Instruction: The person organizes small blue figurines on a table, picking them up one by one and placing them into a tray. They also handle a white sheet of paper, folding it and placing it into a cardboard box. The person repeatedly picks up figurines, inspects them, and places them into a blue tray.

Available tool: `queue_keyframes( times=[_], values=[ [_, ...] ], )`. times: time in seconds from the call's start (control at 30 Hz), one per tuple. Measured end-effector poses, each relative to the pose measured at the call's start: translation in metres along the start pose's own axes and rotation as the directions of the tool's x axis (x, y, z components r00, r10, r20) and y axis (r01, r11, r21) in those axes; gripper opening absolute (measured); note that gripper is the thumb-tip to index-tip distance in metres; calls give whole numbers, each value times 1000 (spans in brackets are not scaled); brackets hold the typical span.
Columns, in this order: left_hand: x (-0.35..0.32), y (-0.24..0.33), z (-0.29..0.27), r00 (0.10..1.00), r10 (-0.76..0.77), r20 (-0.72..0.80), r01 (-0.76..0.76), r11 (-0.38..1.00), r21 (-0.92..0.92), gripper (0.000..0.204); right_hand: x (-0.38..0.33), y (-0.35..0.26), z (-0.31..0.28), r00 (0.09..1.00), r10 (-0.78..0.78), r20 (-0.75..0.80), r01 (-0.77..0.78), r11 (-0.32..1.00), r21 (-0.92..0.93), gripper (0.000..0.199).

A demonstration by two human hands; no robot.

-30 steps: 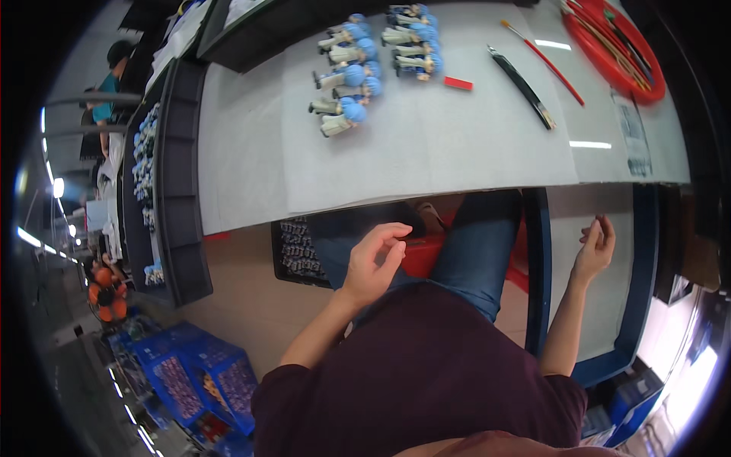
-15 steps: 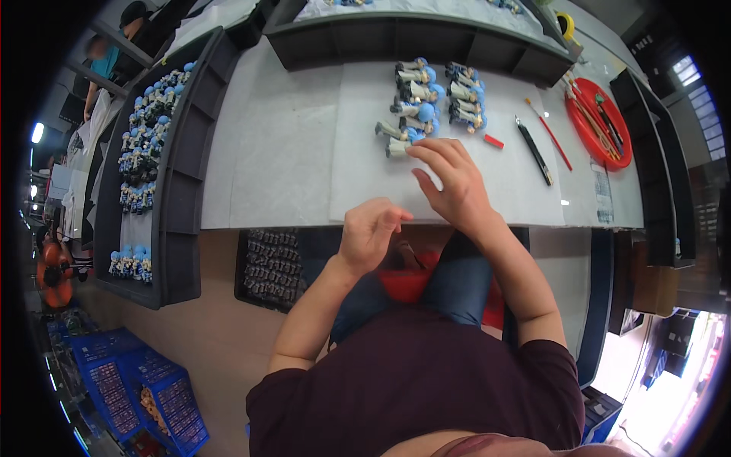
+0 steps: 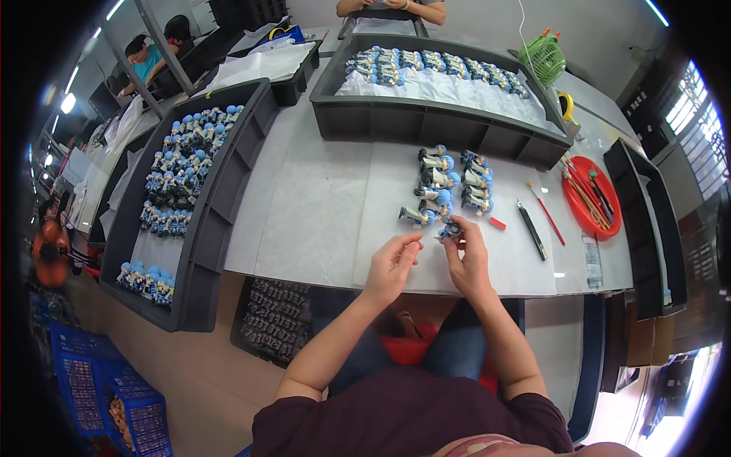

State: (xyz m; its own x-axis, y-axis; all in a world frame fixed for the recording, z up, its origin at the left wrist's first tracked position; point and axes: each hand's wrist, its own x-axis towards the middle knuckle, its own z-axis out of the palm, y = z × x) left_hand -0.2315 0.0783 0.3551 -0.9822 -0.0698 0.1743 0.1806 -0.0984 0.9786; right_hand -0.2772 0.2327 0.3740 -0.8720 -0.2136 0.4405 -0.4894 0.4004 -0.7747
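Note:
My right hand (image 3: 470,263) grips a small figurine (image 3: 450,229) with a light-blue head between thumb and fingers, just above the white sheet. Left of it, my left hand (image 3: 392,266) is closed with curled fingers, apart from the figurine, and nothing shows in it. Beyond my hands, two columns of similar blue-capped figurines lie on their sides, a left column (image 3: 435,181) and a right column (image 3: 477,185). A small red cap (image 3: 497,223) lies beside the right column, near a black pen-like tool (image 3: 532,230).
A grey crate of figurines (image 3: 228,194) stands at the left, another grey crate (image 3: 426,122) at the back. To the right are a thin red brush (image 3: 548,214), a red tray of brushes (image 3: 614,221) and a dark bin (image 3: 646,251). A green fan (image 3: 543,59) stands behind; a co-worker's hands show at the far side.
My right hand has taken the nearest figurine from the left column and drawn it toward me. My left hand stays curled nearby. The view has tilted up, showing more of the back crate.

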Motion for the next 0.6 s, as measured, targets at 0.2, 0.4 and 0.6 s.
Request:
queue_keyframes(
  times=[0.2,0.4,0.6],
  values=[
    [30,-5,14,985,-141,97,161,959,-232,31,-16,5,23,935,352,29,-262,635,726,37],
    [24,-15,1,992,-122,-24,97,883,-460,29,-16,5,15,893,345,290,-447,589,674,28],
    [27,-19,3,995,-92,25,90,810,-580,31,-18,21,11,883,327,338,-466,515,719,23]
  ],
)
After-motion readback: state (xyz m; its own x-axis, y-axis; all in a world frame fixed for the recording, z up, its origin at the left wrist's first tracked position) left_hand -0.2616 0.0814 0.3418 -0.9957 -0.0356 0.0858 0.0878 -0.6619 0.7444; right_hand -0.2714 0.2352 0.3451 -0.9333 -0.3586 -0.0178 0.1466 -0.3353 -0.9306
